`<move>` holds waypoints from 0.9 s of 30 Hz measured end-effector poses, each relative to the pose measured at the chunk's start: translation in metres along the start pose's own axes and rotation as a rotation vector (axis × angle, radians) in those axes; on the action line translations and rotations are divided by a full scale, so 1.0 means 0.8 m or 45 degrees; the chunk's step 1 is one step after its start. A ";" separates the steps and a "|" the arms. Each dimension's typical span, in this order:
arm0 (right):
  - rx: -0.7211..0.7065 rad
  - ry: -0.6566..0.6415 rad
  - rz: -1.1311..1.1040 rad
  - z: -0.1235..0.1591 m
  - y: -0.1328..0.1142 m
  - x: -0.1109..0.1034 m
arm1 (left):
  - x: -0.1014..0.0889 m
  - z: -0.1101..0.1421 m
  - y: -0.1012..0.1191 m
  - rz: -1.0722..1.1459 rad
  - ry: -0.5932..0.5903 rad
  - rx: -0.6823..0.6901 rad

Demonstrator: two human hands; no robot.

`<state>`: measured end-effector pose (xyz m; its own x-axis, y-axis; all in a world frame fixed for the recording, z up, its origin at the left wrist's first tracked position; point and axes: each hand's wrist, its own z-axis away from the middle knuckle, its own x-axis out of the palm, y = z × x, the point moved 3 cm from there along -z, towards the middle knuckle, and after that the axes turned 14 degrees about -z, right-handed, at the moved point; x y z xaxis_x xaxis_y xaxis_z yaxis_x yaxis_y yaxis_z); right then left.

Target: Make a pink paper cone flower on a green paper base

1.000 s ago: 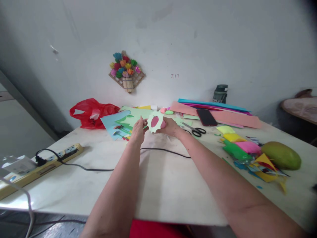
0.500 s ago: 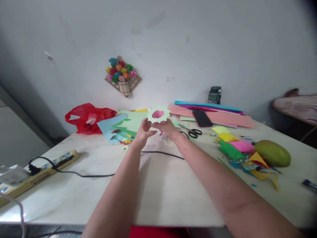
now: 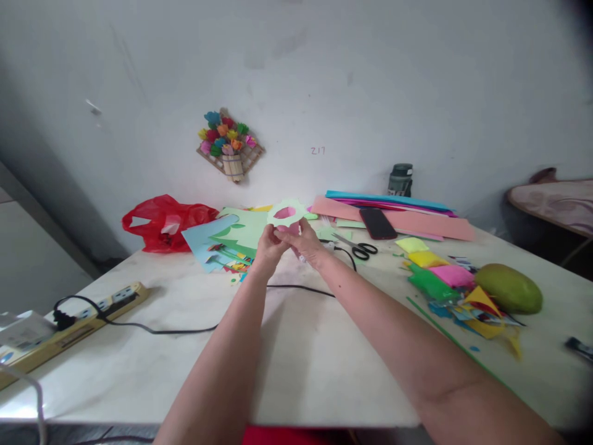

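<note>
Paper tube (image 3: 287, 213), prob. light & easily creased, needs a soft hold below its rim (image 3: 300, 212), where L hand (image 3: 270, 247) & R hand (image 3: 309, 243) fingers curl nearly closed round it.

A wavy pale green ring (image 3: 299, 213) tops a held pink piece (image 3: 287, 212).

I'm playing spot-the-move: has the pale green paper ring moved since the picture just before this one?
Yes, the ring moved slightly left, judged against the red number on the wall.
</note>
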<state>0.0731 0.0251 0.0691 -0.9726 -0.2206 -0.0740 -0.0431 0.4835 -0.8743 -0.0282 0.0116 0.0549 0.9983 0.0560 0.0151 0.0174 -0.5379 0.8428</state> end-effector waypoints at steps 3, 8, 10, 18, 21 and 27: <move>-0.036 0.093 -0.113 -0.001 0.000 -0.004 | -0.005 0.001 0.006 0.080 -0.107 -0.018; -0.080 0.166 -0.229 -0.007 0.014 -0.002 | -0.010 0.003 0.005 0.127 -0.219 -0.154; -0.074 0.196 -0.187 -0.009 0.019 -0.001 | -0.010 0.004 0.004 0.152 -0.224 -0.144; -0.067 0.255 0.134 -0.009 0.017 -0.001 | -0.007 0.002 -0.004 0.155 -0.104 -0.128; -0.042 0.226 0.204 -0.008 0.018 -0.003 | -0.011 0.002 -0.007 0.137 -0.123 -0.217; -0.337 0.469 0.310 -0.003 0.000 -0.020 | -0.028 -0.002 -0.003 -0.050 -0.002 -0.346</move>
<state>0.0881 0.0303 0.0714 -0.9756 0.2149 -0.0447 0.1845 0.6923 -0.6976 -0.0510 0.0131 0.0534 0.9973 0.0708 -0.0215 0.0412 -0.2900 0.9561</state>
